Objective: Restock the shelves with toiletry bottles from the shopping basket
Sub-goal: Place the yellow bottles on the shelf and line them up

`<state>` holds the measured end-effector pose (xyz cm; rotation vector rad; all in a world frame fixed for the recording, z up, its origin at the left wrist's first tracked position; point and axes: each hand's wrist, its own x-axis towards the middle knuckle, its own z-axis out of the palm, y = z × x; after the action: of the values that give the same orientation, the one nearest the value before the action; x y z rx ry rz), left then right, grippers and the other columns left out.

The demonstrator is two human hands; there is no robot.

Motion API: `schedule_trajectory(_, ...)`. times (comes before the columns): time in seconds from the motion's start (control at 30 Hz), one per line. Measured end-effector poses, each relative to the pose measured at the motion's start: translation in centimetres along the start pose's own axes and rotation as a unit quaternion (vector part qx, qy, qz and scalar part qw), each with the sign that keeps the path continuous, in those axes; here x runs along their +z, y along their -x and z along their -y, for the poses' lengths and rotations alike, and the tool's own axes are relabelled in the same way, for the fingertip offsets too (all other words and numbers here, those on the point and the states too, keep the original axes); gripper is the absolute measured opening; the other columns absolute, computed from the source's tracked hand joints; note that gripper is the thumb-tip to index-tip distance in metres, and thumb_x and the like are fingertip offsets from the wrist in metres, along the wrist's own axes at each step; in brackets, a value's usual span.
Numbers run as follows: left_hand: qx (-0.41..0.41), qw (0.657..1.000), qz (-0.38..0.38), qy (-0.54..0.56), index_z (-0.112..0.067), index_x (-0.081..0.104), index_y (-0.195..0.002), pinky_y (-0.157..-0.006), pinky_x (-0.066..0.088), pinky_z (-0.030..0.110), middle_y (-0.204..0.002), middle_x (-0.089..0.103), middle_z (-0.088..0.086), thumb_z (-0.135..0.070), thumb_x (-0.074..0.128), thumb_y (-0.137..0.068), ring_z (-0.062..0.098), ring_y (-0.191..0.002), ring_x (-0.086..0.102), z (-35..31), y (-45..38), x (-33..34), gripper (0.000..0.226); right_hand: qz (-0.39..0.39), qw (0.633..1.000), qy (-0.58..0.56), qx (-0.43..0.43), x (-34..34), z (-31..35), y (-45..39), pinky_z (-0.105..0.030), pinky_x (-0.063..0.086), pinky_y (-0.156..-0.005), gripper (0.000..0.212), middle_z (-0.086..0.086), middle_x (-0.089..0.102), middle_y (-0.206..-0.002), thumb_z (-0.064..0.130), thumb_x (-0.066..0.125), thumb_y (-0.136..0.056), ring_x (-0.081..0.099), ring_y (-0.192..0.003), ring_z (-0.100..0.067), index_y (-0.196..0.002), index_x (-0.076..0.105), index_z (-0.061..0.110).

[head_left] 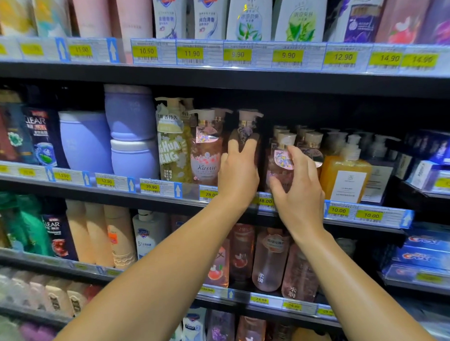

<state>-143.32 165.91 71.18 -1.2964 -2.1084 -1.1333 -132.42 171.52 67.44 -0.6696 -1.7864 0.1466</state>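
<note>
Gripping a dark brownish pump bottle [245, 136] with my left hand [238, 170] on the black middle shelf [117, 190], right hand's fingers [298, 157] curled loosely around the neighbouring pink clear pump bottle [280, 168].

Both bare forearms reach forward and up; the left hand [238, 170] is raised, fingers pointing upward and curled; the right hand [300, 190] is cupped, thumb and fingers spread.

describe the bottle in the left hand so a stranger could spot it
Middle shelf, centre. Right of the pink Kustie bottle stands a dark pump bottle, gripped by the left hand. It is darker than its pink neighbours.
</note>
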Motion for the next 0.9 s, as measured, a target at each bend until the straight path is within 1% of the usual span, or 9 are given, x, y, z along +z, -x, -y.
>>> schedule_trajectory(0.13, 0.010, 1.000, 0.005, -0.009, -0.021, 0.043, -0.135, -0.075, 0.046, 0.040, -0.128, 0.040, 0.014, -0.005, 0.060, -0.088, 0.036, -0.100, 0.051, 0.2, 0.0, -0.4, 0.053, 0.009, 1.000, 0.010, 0.005, 0.0, 0.0, -0.1, -0.028, 0.037, -0.082, 0.061, 0.006, 0.046, -0.137, 0.028, 0.066, -0.089, 0.044, -0.114, -0.007, -0.141, 0.036, 0.031)
schedule_trajectory(0.3, 0.036, 0.999, 0.002, 0.000, -0.022, 0.044, -0.136, -0.075, 0.051, 0.043, -0.128, 0.039, 0.014, -0.001, 0.061, -0.085, 0.035, -0.095, 0.052, 0.4, 0.4, -0.8, 0.058, 0.018, 1.000, 0.012, 0.022, 0.1, 0.3, -0.3, -0.031, 0.040, -0.085, 0.061, 0.004, 0.045, -0.139, 0.025, 0.067, -0.088, 0.049, -0.116, -0.016, -0.141, 0.036, 0.028)
schedule_trajectory(0.4, 0.049, 0.999, -0.001, 0.008, -0.024, 0.042, -0.140, -0.077, 0.050, 0.043, -0.135, 0.036, 0.013, -0.003, 0.062, -0.085, 0.035, -0.097, 0.052, 0.4, 0.8, -0.9, 0.063, 0.019, 0.999, 0.012, 0.024, 0.0, 0.5, -0.3, -0.034, 0.044, -0.086, 0.059, 0.002, 0.047, -0.138, 0.024, 0.067, -0.088, 0.052, -0.115, -0.020, -0.140, 0.038, 0.025)
schedule_trajectory(0.5, 0.054, 0.998, 0.003, 0.021, -0.026, 0.040, -0.143, -0.082, 0.049, 0.044, -0.145, 0.031, 0.014, -0.003, 0.063, -0.084, 0.037, -0.104, 0.053, 0.6, 1.2, -1.0, 0.067, 0.006, 0.999, 0.038, 0.027, 0.0, 0.7, -0.1, -0.035, 0.043, -0.089, 0.059, 0.002, 0.051, -0.136, 0.026, 0.066, -0.088, 0.048, -0.116, -0.023, -0.140, 0.039, 0.024)
schedule_trajectory(0.57, 0.052, 0.998, 0.005, 0.028, -0.028, 0.039, -0.144, -0.087, 0.048, 0.045, -0.150, 0.027, 0.013, -0.003, 0.063, -0.085, 0.038, -0.111, 0.052, 0.6, 1.3, -1.2, 0.069, -0.001, 0.998, 0.060, 0.025, 0.1, 0.8, -0.1, -0.032, 0.040, -0.088, 0.059, 0.003, 0.053, -0.135, 0.028, 0.066, -0.087, 0.044, -0.114, -0.024, -0.140, 0.040, 0.025)
schedule_trajectory(0.63, 0.051, 0.998, 0.008, 0.030, -0.029, 0.037, -0.145, -0.091, 0.048, 0.044, -0.152, 0.025, 0.012, -0.003, 0.064, -0.085, 0.036, -0.116, 0.051, 0.7, 1.4, -1.3, 0.071, 0.008, 0.998, 0.056, 0.032, 0.1, 0.7, -0.2, -0.027, 0.034, -0.083, 0.059, 0.004, 0.051, -0.136, 0.028, 0.066, -0.088, 0.044, -0.114, -0.024, -0.140, 0.040, 0.026)
schedule_trajectory(0.7, 0.053, 0.998, 0.012, 0.037, -0.029, 0.037, -0.145, -0.094, 0.049, 0.046, -0.153, 0.024, 0.011, -0.003, 0.064, -0.085, 0.036, -0.117, 0.050, 0.7, 1.5, -1.5, 0.071, 0.015, 0.998, 0.049, 0.037, 0.2, 0.6, -0.2, -0.026, 0.032, -0.082, 0.058, 0.004, 0.050, -0.137, 0.028, 0.065, -0.089, 0.044, -0.114, -0.024, -0.141, 0.039, 0.026)
schedule_trajectory(0.83, 0.060, 0.997, 0.017, 0.040, -0.029, 0.037, -0.145, -0.095, 0.048, 0.046, -0.152, 0.026, 0.011, -0.003, 0.065, -0.084, 0.036, -0.117, 0.051, 0.8, 1.5, -1.7, 0.072, 0.016, 0.998, 0.043, 0.038, 0.2, 0.7, -0.2, -0.028, 0.036, -0.084, 0.058, 0.004, 0.049, -0.138, 0.028, 0.065, -0.090, 0.045, -0.116, -0.024, -0.141, 0.038, 0.025)
schedule_trajectory(0.9, 0.058, 0.997, 0.019, 0.043, -0.029, 0.037, -0.145, -0.095, 0.049, 0.046, -0.153, 0.025, 0.011, -0.002, 0.064, -0.084, 0.035, -0.117, 0.051, 0.8, 1.6, -1.7, 0.072, 0.020, 0.998, 0.037, 0.037, 0.2, 0.9, -0.3, -0.032, 0.041, -0.087, 0.058, 0.003, 0.049, -0.138, 0.027, 0.066, -0.089, 0.049, -0.118, -0.024, -0.141, 0.038, 0.024)
